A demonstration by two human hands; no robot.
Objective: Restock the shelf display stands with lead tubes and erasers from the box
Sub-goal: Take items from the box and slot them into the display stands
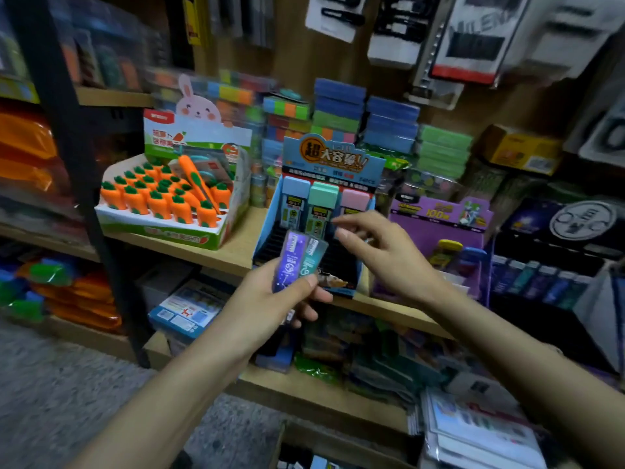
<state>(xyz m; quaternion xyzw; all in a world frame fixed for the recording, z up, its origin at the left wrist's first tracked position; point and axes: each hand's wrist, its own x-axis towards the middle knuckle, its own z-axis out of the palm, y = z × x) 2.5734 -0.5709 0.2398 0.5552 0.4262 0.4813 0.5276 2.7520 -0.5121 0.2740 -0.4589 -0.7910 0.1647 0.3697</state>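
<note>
Tubes come first here: your left hand [280, 301] pinches two lead tubes side by side, the purple tube [291, 264] and the teal tube [314, 255], with the thumb across their lower ends and the fingers behind. They stand tilted just in front of the blue display stand [333, 154] on the wooden shelf [236, 255]. Your right hand [382, 252] holds nothing; its fingers are loosely bent, thumb and forefinger apart, just beside the top of the teal tube. My reading is that you are about to draw one tube off the pair and seat it in the stand. Take the teal one, since it lies nearest that hand, and pinch it high by its edges so the left thumb can ease off it without loosening the purple one. The stand's black slotted tray [340, 265] looks bare apart from three back-row tubes [323, 204] (caps blue, green and pink), so fill forward from them, cap up and label facing out to match. Lower each tube straight into its slot rather than sliding it across the ribs, which could tip its neighbours. Leave the carrot eraser display [162, 201] to the left alone until the tubes are in; the supply box is not in view, so mind where you turn to reach for more
</note>
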